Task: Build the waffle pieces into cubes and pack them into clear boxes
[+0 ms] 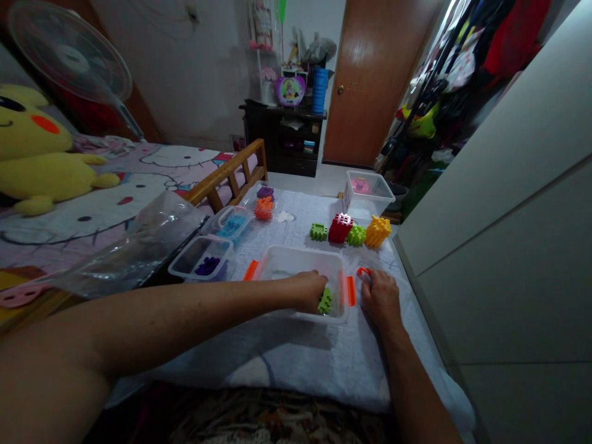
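My left hand (309, 291) reaches into a clear plastic box (282, 256) with orange side clips. Its fingers are closed at a green interlocking block (325, 302) near the box's right end; the fingertips are partly hidden. Right of the box, my right hand (383, 297) rests low over the cloth with its fingers curled. A small orange-red piece (363, 271) shows at its thumb and forefinger. Beyond stand a single green block (319, 232), a red stack (341, 228), a lime green group (356, 235) and a yellow stack (378, 232).
To the left are an open tub with dark purple blocks (208, 266), a tub with blue blocks (232, 226), and orange blocks (264, 208) beside purple ones (265, 192). A clear bin (369, 192) stands at the back right. A wooden bed rail (226, 172) and white cabinet (509, 216) flank the table.
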`<state>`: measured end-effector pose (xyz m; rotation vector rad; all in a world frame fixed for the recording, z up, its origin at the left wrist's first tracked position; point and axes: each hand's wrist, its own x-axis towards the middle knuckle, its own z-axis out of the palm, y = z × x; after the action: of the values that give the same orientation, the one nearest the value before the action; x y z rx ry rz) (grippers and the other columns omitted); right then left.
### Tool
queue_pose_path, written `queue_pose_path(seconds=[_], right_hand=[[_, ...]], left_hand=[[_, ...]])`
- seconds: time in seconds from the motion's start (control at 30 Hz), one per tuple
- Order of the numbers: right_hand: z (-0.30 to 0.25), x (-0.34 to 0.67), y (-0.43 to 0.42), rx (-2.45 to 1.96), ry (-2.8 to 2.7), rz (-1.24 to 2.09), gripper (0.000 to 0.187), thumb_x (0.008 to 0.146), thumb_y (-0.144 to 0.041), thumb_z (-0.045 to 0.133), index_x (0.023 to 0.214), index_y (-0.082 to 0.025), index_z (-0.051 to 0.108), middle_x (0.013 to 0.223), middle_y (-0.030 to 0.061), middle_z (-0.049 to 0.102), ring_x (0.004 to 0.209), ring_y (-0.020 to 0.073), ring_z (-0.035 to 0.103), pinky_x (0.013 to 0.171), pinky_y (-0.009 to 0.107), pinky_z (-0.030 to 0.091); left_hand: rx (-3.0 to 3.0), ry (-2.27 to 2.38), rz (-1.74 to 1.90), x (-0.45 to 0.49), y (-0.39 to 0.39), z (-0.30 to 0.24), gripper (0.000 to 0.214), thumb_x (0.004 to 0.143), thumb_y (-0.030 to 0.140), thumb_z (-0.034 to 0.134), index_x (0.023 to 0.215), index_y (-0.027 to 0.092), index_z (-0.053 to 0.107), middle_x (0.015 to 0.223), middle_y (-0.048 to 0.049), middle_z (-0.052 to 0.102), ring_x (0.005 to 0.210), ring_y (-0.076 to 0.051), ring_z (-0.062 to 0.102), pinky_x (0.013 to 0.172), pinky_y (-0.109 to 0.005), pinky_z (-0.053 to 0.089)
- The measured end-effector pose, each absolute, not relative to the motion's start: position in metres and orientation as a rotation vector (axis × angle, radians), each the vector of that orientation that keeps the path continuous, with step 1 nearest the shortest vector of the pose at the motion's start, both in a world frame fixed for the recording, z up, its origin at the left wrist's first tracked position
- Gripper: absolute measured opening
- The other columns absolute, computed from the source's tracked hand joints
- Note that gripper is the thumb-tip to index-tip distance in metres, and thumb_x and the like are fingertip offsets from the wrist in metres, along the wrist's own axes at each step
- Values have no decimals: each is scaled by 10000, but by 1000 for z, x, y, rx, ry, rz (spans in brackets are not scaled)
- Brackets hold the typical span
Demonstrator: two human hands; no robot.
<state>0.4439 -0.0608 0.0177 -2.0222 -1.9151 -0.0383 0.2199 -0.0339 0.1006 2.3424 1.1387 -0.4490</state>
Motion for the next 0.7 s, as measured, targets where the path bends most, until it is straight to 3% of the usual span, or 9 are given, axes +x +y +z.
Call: queue_pose_path(seconds=[0.13,0.33,0.4,0.57,0.7], right_hand=[[18,443,-61,-2028,-1908,-41,276,924,-196,498,1159,-178,642,1117,103,663,976,236,529,830,331,363],[16,444,-61,-2016,-1917,-59,287,902,-176,503,1157,-186,635,1138,96,658,974,232,529,835,329,364],[15,445,-61,-2005,-1919,-60,283,903,-176,503,1154,-187,634,1129,96,659,979,232,532,831,327,365],[15,445,-61,-1999,-1918,-72,284,899,-173,509,1155,-185,632,1113,94,664,966,234,536,833,329,369],[16,444,-62,-2005,-1916,-70,273,892,-161,510,1131,-185,639,1116,95,662,968,237,538,839,330,372]], left_hand=[[2339,1132,-449,219,-35,104,636,661,449,762,1198,161,581,1220,-171,652,1084,-314,654,890,-358,546],[2326,1128,-539,211,-37,140,832,676,433,769,1392,163,444,1385,-190,556,1168,-320,607,920,-372,522],[2395,1105,-524,206,-35,162,747,731,449,737,1375,173,479,1357,-166,591,1170,-308,605,918,-361,509],[2511,1158,-356,193,-9,209,282,880,376,589,1077,196,681,1081,-68,727,956,-217,669,780,-287,489],[2569,1320,-106,193,38,204,330,861,349,611,1150,193,642,1112,-64,716,994,-207,653,803,-266,480]])
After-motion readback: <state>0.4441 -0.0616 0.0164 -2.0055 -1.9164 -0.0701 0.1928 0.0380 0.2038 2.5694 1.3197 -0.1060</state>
